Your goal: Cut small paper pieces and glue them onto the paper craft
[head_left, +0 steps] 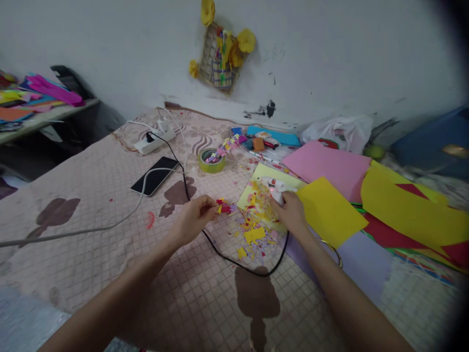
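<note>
My left hand (198,215) pinches a small craft piece with red, yellow and purple paper bits (225,208); its exact form is too small to tell. To the right, my right hand (291,210) is wrapped round a white glue gun (276,187) with a small red light. The gun's nozzle points left over a pale yellow sheet (262,172) strewn with paper scraps. Its black cord (234,263) loops across the table below both hands. Between the hands and nearer me lie many red, yellow and lilac paper scraps (254,234).
A tape roll (211,162) holds a strand of small paper flowers (229,145). A phone (154,177) and a power strip (154,139) lie left, with a grey cable (110,226). Coloured sheets (331,210) and a bangle (335,252) are at right; a plastic bag (340,132) sits behind.
</note>
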Demonstrator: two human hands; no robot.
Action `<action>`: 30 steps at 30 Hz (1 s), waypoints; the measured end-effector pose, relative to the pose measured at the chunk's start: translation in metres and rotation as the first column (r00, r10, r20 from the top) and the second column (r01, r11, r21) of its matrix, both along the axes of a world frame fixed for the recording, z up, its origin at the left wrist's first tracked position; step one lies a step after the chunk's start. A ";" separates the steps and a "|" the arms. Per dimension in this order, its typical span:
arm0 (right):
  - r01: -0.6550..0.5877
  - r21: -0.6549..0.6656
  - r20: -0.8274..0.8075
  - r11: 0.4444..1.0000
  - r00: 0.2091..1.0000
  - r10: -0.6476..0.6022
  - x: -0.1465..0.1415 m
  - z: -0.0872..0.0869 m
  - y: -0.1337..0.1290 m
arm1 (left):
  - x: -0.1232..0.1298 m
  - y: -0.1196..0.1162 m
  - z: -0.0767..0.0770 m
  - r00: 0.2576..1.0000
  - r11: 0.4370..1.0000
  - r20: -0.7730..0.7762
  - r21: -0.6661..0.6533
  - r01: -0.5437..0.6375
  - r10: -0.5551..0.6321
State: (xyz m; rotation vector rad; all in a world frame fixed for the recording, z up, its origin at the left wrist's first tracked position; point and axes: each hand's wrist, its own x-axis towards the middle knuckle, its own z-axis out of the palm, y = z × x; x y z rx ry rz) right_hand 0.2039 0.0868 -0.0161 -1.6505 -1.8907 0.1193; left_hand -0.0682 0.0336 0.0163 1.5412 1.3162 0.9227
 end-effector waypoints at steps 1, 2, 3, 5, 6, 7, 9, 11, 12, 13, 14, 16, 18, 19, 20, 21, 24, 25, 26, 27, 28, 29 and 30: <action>0.015 0.015 -0.021 1.000 1.000 -0.015 0.000 0.001 -0.002 | -0.001 0.001 -0.001 1.000 1.000 -0.010 0.003 0.001 -0.001; 0.033 0.029 -0.042 0.999 0.999 -0.031 0.000 0.004 -0.005 | -0.003 0.001 -0.002 1.000 1.000 -0.014 0.000 -0.001 0.001; 0.047 0.039 -0.071 0.998 0.997 -0.044 0.000 0.007 -0.010 | -0.003 0.002 -0.002 1.000 1.000 -0.009 -0.008 -0.003 0.003; 0.043 0.039 -0.142 0.998 0.989 -0.037 0.000 0.016 -0.022 | -0.005 0.004 -0.004 1.000 1.000 0.023 -0.030 -0.008 0.009; 0.005 0.017 -0.217 1.000 0.976 -0.002 -0.001 0.021 -0.030 | -0.005 0.004 -0.004 0.999 0.999 0.047 -0.043 -0.011 0.013; -0.050 -0.006 -0.281 0.999 0.959 0.046 -0.002 0.025 -0.038 | -0.005 0.005 -0.005 0.997 0.998 0.073 -0.057 -0.015 0.019; -0.142 -0.070 -0.346 0.987 0.932 0.110 -0.007 0.033 -0.056 | -0.004 0.007 -0.005 0.993 0.996 0.114 -0.085 -0.019 0.029; -0.240 -0.100 -0.361 0.966 0.913 0.190 -0.015 0.038 -0.071 | -0.004 0.008 -0.005 0.990 0.994 0.134 -0.109 -0.027 0.041; -0.280 -0.112 -0.359 0.953 0.906 0.224 -0.019 0.039 -0.077 | -0.003 0.008 -0.005 0.990 0.993 0.137 -0.114 -0.029 0.044; -0.321 -0.129 -0.355 0.938 0.899 0.258 -0.023 0.039 -0.083 | -0.003 0.009 -0.005 0.990 0.993 0.134 -0.114 -0.028 0.043; -0.349 -0.135 -0.349 0.927 0.893 0.285 -0.027 0.038 -0.087 | -0.003 0.009 -0.005 0.991 0.994 0.128 -0.109 -0.024 0.038; -0.381 -0.148 -0.328 0.913 0.890 0.318 -0.034 0.036 -0.091 | -0.003 0.010 -0.006 0.993 0.996 0.115 -0.092 -0.019 0.030; -0.394 -0.161 -0.292 0.905 0.895 0.337 -0.038 0.033 -0.092 | -0.003 0.011 -0.007 0.994 0.997 0.110 -0.079 -0.018 0.027; -0.397 -0.169 -0.276 0.902 0.898 0.344 -0.040 0.031 -0.092 | -0.003 0.011 -0.007 0.993 0.997 0.115 -0.079 -0.018 0.027; -0.401 -0.172 -0.263 0.900 0.899 0.350 -0.041 0.030 -0.092 | -0.003 0.011 -0.008 0.992 0.996 0.121 -0.082 -0.019 0.029; -0.408 -0.175 -0.253 0.896 0.898 0.359 -0.041 0.028 -0.091 | -0.003 0.011 -0.007 0.992 0.996 0.127 -0.088 -0.018 0.029; -0.426 -0.190 -0.227 0.885 0.896 0.382 -0.041 0.023 -0.091 | -0.002 0.010 -0.006 0.989 0.994 0.144 -0.108 -0.010 0.026; -0.427 -0.200 -0.216 0.882 0.897 0.385 -0.041 0.021 -0.091 | -0.002 0.010 -0.005 0.989 0.994 0.148 -0.112 -0.008 0.025; -0.424 -0.209 -0.207 0.881 0.900 0.384 -0.040 0.019 -0.092 | -0.001 0.010 -0.004 0.988 0.993 0.150 -0.115 -0.006 0.023; -0.419 -0.214 -0.200 0.882 0.903 0.381 -0.040 0.018 -0.092 | -0.001 0.009 -0.003 0.989 0.993 0.148 -0.115 -0.005 0.022; -0.416 -0.214 -0.195 0.884 0.905 0.379 -0.040 0.016 -0.092 | -0.001 0.009 -0.002 0.989 0.993 0.145 -0.116 -0.004 0.021; -0.418 -0.209 -0.190 0.884 0.904 0.382 -0.041 0.016 -0.092 | -0.001 0.009 -0.002 0.990 0.993 0.141 -0.116 -0.004 0.020; -0.423 -0.199 -0.188 0.884 0.902 0.389 -0.041 0.015 -0.092 | 0.000 0.009 -0.002 0.990 0.993 0.140 -0.117 -0.003 0.019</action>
